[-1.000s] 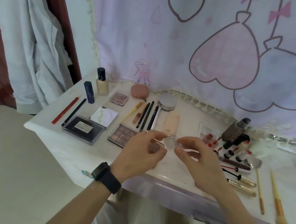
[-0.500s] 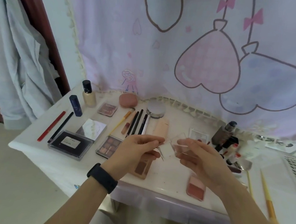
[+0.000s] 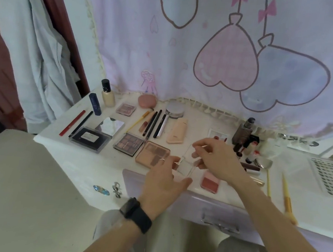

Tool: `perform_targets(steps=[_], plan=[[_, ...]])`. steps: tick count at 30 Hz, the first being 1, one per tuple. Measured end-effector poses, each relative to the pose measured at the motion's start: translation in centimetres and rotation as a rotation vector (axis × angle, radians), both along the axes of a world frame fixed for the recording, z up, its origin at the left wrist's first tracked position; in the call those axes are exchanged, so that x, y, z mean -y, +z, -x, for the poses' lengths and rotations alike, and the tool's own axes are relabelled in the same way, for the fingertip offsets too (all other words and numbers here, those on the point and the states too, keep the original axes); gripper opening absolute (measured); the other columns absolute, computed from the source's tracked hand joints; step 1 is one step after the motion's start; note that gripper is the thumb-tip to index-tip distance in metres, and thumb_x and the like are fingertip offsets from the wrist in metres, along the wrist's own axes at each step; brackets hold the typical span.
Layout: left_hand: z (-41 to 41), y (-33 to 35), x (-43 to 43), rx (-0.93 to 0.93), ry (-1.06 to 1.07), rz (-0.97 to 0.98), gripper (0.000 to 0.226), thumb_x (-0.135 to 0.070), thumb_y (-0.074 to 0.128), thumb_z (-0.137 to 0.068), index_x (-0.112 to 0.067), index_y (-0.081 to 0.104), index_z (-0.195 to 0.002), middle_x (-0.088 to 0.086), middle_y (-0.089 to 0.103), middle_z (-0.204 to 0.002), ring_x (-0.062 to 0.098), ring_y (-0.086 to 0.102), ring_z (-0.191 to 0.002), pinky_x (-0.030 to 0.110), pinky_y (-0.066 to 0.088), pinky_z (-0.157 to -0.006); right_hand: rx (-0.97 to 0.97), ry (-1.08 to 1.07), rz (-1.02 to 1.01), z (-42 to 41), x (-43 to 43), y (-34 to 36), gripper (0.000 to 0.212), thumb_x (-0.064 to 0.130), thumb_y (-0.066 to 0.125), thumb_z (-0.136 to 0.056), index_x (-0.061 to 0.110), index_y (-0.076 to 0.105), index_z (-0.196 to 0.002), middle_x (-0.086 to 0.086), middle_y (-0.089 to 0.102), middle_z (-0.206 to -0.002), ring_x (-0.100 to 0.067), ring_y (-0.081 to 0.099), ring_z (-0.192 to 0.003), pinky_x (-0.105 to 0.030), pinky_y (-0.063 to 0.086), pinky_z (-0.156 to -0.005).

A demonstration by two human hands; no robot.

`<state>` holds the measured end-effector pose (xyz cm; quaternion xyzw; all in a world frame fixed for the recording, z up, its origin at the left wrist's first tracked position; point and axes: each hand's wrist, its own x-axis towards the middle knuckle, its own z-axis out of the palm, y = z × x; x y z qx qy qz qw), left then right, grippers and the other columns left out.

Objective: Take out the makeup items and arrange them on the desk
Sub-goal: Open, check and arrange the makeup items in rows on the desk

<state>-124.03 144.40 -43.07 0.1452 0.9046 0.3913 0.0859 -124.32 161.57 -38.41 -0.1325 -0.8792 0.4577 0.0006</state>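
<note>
No writing can be read: the white label on the black case at the near left and the lettering on the brown eyeshadow palette beside it are too blurred.

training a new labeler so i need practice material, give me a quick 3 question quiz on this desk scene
1. True or false: the foundation bottle stands upright at the back left corner of the desk.
2. What do the left hand and the right hand hold between them? A) a clear case B) a hairbrush C) a phone
3. Which lies nearer the desk's left edge, the red pencil or the black pencil?
Key: 1 true; 2 A; 3 the red pencil.
</note>
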Motion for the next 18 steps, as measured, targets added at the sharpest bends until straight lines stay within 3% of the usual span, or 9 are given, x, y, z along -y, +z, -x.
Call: perform_targets(steps=[3,7,12,18], plan=[[-0.9,-0.6,-1.0,-0.093,0.037,0.148,0.059,-0.056,0.063,-0.088,-0.025,0.049,-0.137,-0.007,0.058,-0.126,0.015,0.054,-0.115,0.031,0.045,-0.097,-0.017,0.073,-0.188,0.1,-0.3,-0.7,0.017,0.025,0.053,-0.102,0.027,0.068,-0.111,0.012,0.073,-0.092,-0.002,0.071,-0.069,-0.023,0.056,-0.073],[-1.5,-1.0,-2.0,-0.124,0.061,0.254,0.054,-0.058,0.057,-0.091,-0.022,0.055,-0.131,-0.001,0.058,-0.123,0.020,0.044,-0.126,0.033,0.043,-0.101,-0.041,0.138,-0.379,0.1,-1.1,-1.6,0.022,0.030,0.056,-0.100,0.033,0.071,-0.116,0.013,0.073,-0.108,-0.004,0.066,-0.097,-0.026,0.050,-0.095],[-1.4,-1.6,-2.5,-0.108,0.064,0.315,0.056,-0.065,0.054,-0.089,-0.024,0.058,-0.127,-0.001,0.054,-0.119,0.019,0.042,-0.125,0.033,0.046,-0.096,-0.090,0.204,-0.664,0.3,-1.3,-2.9,0.029,0.029,0.051,-0.103,0.026,0.069,-0.126,0.000,0.068,-0.123,-0.018,0.063,-0.110,-0.031,0.046,-0.096],[-0.7,-1.5,-2.3,-0.078,0.067,0.284,0.060,-0.068,0.062,-0.083,-0.027,0.061,-0.127,-0.002,0.055,-0.113,0.018,0.045,-0.117,0.034,0.048,-0.089,-0.188,0.161,-0.723,0.4,-1.3,-4.0,0.026,0.024,0.055,-0.101,0.021,0.073,-0.119,0.000,0.071,-0.119,-0.019,0.064,-0.108,-0.032,0.048,-0.092]])
